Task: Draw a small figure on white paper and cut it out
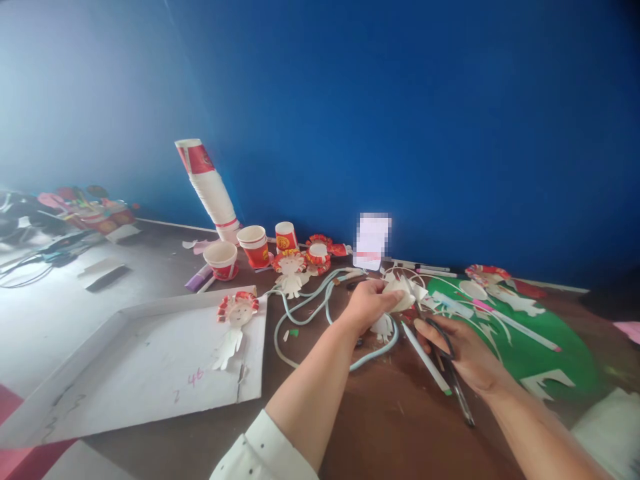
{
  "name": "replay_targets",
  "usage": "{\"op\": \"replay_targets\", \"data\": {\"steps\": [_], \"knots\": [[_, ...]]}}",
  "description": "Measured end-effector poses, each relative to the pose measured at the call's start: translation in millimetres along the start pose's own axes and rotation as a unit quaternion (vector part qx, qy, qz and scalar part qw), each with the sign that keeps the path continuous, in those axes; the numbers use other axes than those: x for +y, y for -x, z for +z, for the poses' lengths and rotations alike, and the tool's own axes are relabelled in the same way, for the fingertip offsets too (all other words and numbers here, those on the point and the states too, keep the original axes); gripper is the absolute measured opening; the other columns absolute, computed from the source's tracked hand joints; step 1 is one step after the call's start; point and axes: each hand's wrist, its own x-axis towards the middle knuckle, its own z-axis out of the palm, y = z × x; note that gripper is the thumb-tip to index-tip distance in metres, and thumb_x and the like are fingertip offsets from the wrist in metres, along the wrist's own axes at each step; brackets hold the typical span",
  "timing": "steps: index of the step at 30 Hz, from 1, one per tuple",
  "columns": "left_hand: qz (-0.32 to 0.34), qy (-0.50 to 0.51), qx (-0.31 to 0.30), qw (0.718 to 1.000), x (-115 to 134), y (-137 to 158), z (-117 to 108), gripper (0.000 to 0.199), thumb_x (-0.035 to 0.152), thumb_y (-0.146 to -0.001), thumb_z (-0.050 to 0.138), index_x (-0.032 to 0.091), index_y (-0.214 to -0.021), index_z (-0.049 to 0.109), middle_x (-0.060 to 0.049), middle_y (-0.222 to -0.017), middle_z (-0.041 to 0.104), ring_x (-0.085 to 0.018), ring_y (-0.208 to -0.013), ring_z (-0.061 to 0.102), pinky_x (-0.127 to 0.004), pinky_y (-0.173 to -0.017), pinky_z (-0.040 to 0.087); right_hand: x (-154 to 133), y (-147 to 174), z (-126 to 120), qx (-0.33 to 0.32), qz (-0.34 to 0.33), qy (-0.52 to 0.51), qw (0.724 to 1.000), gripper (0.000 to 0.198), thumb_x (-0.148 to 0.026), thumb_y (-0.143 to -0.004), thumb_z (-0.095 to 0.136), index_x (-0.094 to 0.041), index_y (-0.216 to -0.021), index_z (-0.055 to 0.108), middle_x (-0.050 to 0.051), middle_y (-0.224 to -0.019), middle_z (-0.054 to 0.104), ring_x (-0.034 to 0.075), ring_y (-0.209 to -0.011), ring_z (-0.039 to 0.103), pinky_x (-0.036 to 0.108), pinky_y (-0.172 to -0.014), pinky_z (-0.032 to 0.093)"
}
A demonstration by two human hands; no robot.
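Note:
A piece of white paper cut from a cup (406, 292) is pinched between the thumb and fingers of my left hand (369, 304). Below and to the right of it, my right hand (463, 350) has its fingers in the black handles of a pair of scissors (446, 341). The scissor blades point up toward the paper and are partly hidden. Beside my right hand lies a white marker with a green end (427, 360), and a dark pen (464, 400) lies on the table. Another white paper cutout (383, 328) lies under my left hand.
A light-blue cable (279, 340) loops across the brown table (380, 420). To the left is a white cardboard tray (145, 360) bearing a paper lion figure (237, 320). Stacked paper cups (213, 193) lean near the blue wall. A green sheet (560, 347) lies at the right, under markers and scraps.

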Motion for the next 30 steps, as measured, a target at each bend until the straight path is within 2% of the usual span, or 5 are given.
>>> {"op": "replay_targets", "data": {"steps": [16, 20, 30], "knots": [[0.012, 0.029, -0.006, 0.999, -5.5, -2.4, 2.6, 0.032, 0.040, -0.073, 0.074, 0.012, -0.088, 0.070, -0.004, -0.072, 0.064, -0.011, -0.062, 0.054, -0.023, -0.063, 0.045, 4.0, -0.2, 2.5, 0.012, 0.005, -0.020, 1.000, 0.047, -0.065, -0.072, 0.068, -0.019, -0.065, 0.058, -0.003, -0.054, 0.053, 0.010, -0.047, 0.045, 0.023, -0.044, 0.031], [0.012, 0.047, -0.017, 0.999, -6.8, -0.9, 6.9, 0.028, 0.039, -0.074, 0.072, 0.013, -0.085, 0.069, -0.002, -0.070, 0.063, -0.010, -0.059, 0.053, -0.023, -0.062, 0.043, 8.2, -1.7, 2.5, 0.024, -0.017, -0.028, 0.999, 0.044, -0.062, -0.073, 0.069, -0.019, -0.066, 0.059, -0.003, -0.058, 0.054, 0.011, -0.051, 0.047, 0.023, -0.047, 0.033], [0.020, 0.050, -0.011, 0.998, -1.4, 2.8, 8.5, 0.023, 0.035, -0.073, 0.071, 0.014, -0.081, 0.067, 0.000, -0.070, 0.062, -0.010, -0.059, 0.051, -0.023, -0.062, 0.042, 19.8, -8.2, -1.0, 0.007, -0.016, -0.052, 0.998, 0.036, -0.053, -0.075, 0.072, -0.020, -0.067, 0.060, -0.004, -0.057, 0.054, 0.011, -0.050, 0.047, 0.023, -0.047, 0.033]]}}
